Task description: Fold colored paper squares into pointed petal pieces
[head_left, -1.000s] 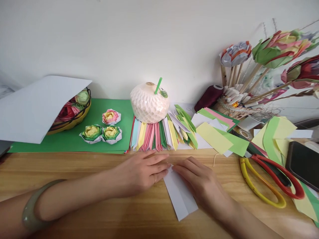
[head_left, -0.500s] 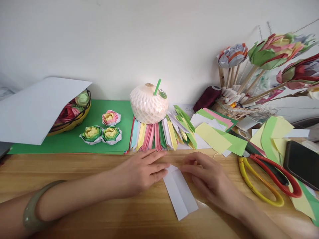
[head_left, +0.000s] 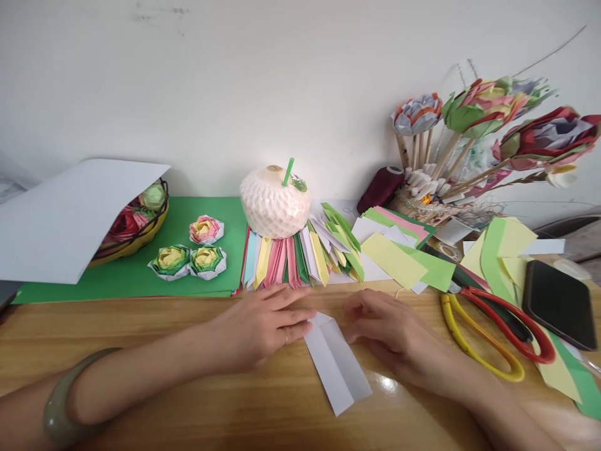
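A narrow strip of white paper (head_left: pixel 337 366) lies slantwise on the wooden table, creased along its length, with its far end folded over. My left hand (head_left: pixel 267 322) rests flat with fingers spread, and its fingertips touch the strip's far left edge. Just to the right of the strip is my right hand (head_left: pixel 392 335), its fingers loosely curled with a gap at the thumb and nothing visible in them. Beyond my hands, several folded paper pieces (head_left: pixel 286 260) in many colours stand in a row against a white textured coconut-shaped container (head_left: pixel 275 203) with a green straw.
Scissors (head_left: pixel 509 332) with red and yellow handles and a black phone (head_left: pixel 558 304) lie at the right among paper strips (head_left: pixel 397 260). Paper flowers on sticks (head_left: pixel 486 106) stand behind a maroon thread spool (head_left: pixel 381 189). Small paper lotuses (head_left: pixel 208 260) sit on green sheets (head_left: pixel 126 282) beside a basket (head_left: pixel 136 241).
My right hand has drawn slightly away from the strip's far right corner. The left hand stays on the paper. The camera view has shifted a little.
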`<state>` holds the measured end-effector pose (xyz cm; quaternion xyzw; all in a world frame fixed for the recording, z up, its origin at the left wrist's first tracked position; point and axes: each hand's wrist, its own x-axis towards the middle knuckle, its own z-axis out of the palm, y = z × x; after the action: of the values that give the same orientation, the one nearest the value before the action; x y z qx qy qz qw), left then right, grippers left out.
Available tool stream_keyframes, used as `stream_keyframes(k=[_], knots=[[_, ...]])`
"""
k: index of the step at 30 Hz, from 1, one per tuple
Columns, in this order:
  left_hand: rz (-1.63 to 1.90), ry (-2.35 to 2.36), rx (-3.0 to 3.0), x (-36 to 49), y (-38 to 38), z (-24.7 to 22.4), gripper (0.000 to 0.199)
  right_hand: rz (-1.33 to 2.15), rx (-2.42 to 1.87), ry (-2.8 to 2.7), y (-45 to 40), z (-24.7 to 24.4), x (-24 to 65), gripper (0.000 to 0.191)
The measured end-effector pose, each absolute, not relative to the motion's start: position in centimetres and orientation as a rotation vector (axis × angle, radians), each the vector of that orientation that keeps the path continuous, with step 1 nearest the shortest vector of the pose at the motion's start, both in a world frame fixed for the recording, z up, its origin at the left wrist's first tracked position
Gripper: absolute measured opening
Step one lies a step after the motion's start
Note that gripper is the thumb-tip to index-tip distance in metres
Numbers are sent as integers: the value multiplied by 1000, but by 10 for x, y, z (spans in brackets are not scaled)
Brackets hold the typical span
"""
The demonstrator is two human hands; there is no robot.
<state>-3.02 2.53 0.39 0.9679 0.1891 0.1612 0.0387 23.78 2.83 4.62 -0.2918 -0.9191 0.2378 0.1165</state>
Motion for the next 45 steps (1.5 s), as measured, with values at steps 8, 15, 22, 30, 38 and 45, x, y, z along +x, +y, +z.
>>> stream_keyframes(k=[8,15,22,30,38,45], knots=[[495,561,2992,-30,28,5,41,1126,-773,-2634,19,55,231,24],[909,619,3039,-22,19,10,29,699,-773,-2578,15,32,219,20],[1012,559,3019,-10,7,5,13,405,-844,-2629,12,29,217,22],[962,555,3063,-15,2,-3,9,582,-794,-2719,12,41,217,20],[943,493,3026,-10,0,4,21,744,-1098,-2502,7,27,208,16],[854,536,2983,-9,-3,1,25,704,-1219,-2465,1,28,201,14]])
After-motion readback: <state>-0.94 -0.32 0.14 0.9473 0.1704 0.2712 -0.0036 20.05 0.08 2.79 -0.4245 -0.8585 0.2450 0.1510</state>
